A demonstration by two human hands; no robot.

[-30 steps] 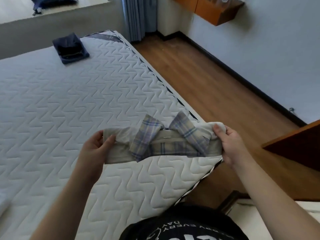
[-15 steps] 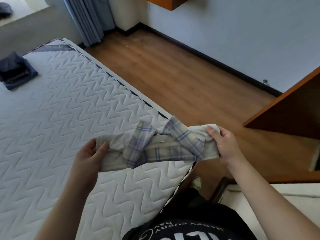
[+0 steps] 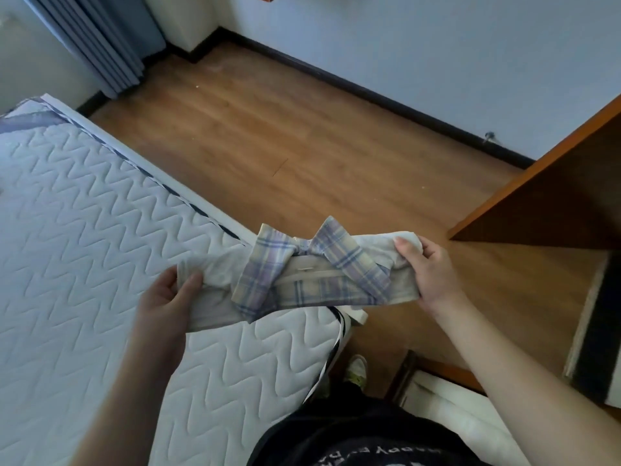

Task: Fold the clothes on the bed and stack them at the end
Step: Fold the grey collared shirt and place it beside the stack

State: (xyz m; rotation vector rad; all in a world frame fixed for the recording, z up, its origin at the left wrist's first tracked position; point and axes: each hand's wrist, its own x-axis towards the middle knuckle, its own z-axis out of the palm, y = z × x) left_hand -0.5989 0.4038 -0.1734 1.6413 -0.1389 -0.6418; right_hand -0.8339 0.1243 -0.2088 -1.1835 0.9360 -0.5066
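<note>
A folded cream shirt [image 3: 302,280] with a blue-and-lilac plaid collar and a small clip hangs in the air over the near right corner of the white quilted mattress [image 3: 84,230]. My left hand [image 3: 168,297] grips its left end, thumb on top. The shirt's right end is pinched by my right hand [image 3: 426,267], which is out past the mattress edge, above the floor. The shirt sits level between both hands, collar facing up.
Wooden floor [image 3: 285,129] runs along the bed's right side. A brown wooden cabinet [image 3: 554,196] stands at the right. Blue curtains [image 3: 100,38] hang at the back left. My shoe [image 3: 356,368] is on the floor by the bed corner.
My view has swung to the right, so the folded dark garment at the far end of the bed has left the frame. Both hands keep holding the shirt, now farther over the bed's right edge.
</note>
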